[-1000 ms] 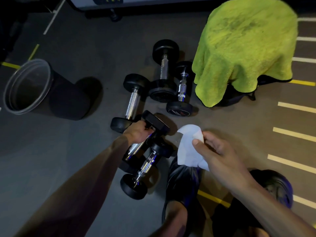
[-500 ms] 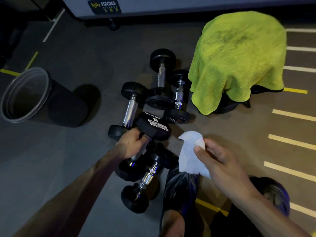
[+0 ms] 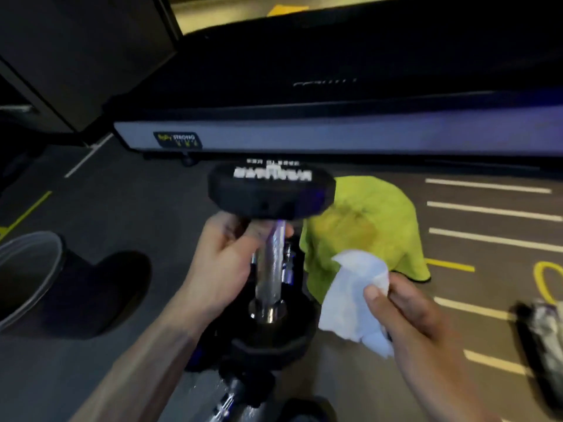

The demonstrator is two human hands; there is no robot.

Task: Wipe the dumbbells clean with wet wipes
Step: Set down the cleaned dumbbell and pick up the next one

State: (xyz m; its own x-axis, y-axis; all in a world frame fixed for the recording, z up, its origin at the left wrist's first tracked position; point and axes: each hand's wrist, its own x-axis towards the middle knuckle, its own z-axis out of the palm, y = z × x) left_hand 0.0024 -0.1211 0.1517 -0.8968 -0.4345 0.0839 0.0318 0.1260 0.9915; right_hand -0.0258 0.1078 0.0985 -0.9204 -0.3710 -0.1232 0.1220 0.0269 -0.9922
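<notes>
The left hand (image 3: pixel 225 263) is wrapped around the upper part of a dumbbell's (image 3: pixel 269 239) chrome handle, fingers curled tight just under the top weight. The dumbbell stands nearly upright in the middle of the view, lifted toward the camera. Its upper black weight carries white lettering (blurred, not readable) and its lower black weight sits below the hand.

Just to the right, the right hand (image 3: pixel 408 324) pinches a crumpled white wet wipe (image 3: pixel 353 296) between thumb and fingers. The wipe is near the handle but not touching it.

Below the held dumbbell, at the near edge, the chrome handle and dark end of another dumbbell (image 3: pixel 231 400) lie on the floor (image 3: pixel 122 196). More chrome shows just behind the held handle, too hidden to make out.

Behind the wipe, a bright green towel (image 3: pixel 374 217) is draped over some object on the floor. At the left edge stands a dark bin (image 3: pixel 33 278) with an open rim. Farther away, a long grey and black machine base (image 3: pixel 335 138) with a small label spans the width. The dark floor has white stripes on the right and yellow lines at left and right. At the far right edge lies a dark, blurred object (image 3: pixel 542 339).
</notes>
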